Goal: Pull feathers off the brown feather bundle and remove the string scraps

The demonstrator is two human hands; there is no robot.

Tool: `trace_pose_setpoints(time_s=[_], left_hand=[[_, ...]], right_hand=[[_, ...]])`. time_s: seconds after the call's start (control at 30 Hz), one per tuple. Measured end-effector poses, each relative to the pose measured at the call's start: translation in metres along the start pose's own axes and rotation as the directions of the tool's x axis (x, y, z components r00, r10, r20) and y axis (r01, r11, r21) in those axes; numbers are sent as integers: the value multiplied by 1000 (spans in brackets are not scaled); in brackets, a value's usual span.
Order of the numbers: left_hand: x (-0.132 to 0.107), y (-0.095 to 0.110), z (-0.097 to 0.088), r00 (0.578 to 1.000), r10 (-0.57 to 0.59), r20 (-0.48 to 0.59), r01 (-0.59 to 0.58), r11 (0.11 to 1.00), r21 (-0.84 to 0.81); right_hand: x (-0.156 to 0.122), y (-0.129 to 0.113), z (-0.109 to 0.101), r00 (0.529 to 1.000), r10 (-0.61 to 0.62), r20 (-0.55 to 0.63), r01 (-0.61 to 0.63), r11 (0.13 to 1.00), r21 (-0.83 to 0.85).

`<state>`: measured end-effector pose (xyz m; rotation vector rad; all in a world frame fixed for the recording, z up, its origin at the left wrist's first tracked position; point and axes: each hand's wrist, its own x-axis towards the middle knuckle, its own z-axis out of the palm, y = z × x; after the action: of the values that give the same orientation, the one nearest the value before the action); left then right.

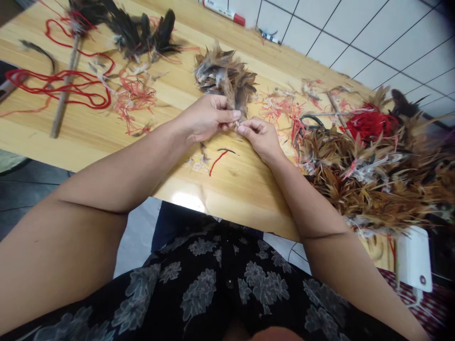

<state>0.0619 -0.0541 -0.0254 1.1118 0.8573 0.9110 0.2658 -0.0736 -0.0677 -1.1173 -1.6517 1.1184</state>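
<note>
My left hand [205, 117] and my right hand [261, 136] meet over the wooden table [231, 184], fingertips pinched together. Between them they grip the quill end of a brown feather [241, 102], which stands up toward a small bundle of brown and grey feathers [222, 76] lying just beyond. Both hands are closed in a pinch. A short red thread scrap [216, 162] lies on the wood under my wrists.
A big heap of brown feathers with red thread [369, 166] fills the table's right side. Red cord [67, 87], a thin stick [66, 90] and dark feathers [142, 31] lie at the left. A marker [223, 10] rests at the far edge. A white device [414, 258] sits at right.
</note>
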Motion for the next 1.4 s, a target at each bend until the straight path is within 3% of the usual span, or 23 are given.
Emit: trace_pose_setpoints(time_s=[0.3, 0.43, 0.53, 0.6, 0.67, 0.77, 0.93, 1.07, 1.23, 1.3, 1.4], left_hand=[[-3, -8, 6, 999, 32, 14, -32, 999, 23], [-5, 2, 2, 997, 52, 57, -55, 997, 54], [-5, 19, -11, 978, 187, -93, -165, 965, 202], [-3, 29, -24, 933, 291, -209, -192, 899, 394], [0, 37, -37, 909, 336, -246, -134, 795, 591], [2, 39, -45, 937, 292, -192, -31, 618, 786], [7, 20, -40, 947, 314, -65, -69, 398, 915], [15, 2, -40, 938, 346, -22, -97, 325, 941], [16, 3, -43, 934, 357, -18, -113, 345, 932], [12, 8, -41, 927, 372, -54, -123, 437, 891], [6, 14, -33, 934, 337, -115, -150, 665, 731]], right_hand=[[3, 6, -3, 999, -38, 12, 38, 998, -44], [2, 3, -3, 999, -24, -44, 25, 1000, 11], [3, 3, -7, 995, 28, -94, -18, 995, 96], [4, 2, -10, 991, 56, -125, -37, 988, 149], [5, 1, -11, 985, 82, -152, -54, 982, 181], [5, -4, -9, 978, 109, -179, -74, 978, 195], [3, -8, -7, 973, 122, -194, -91, 982, 163], [1, -7, -6, 975, 108, -193, -86, 989, 123], [-1, -10, -4, 977, 96, -188, -79, 992, 96], [-2, -10, -4, 976, 100, -194, -82, 992, 97], [-1, -8, -3, 977, 103, -188, -81, 990, 118]])
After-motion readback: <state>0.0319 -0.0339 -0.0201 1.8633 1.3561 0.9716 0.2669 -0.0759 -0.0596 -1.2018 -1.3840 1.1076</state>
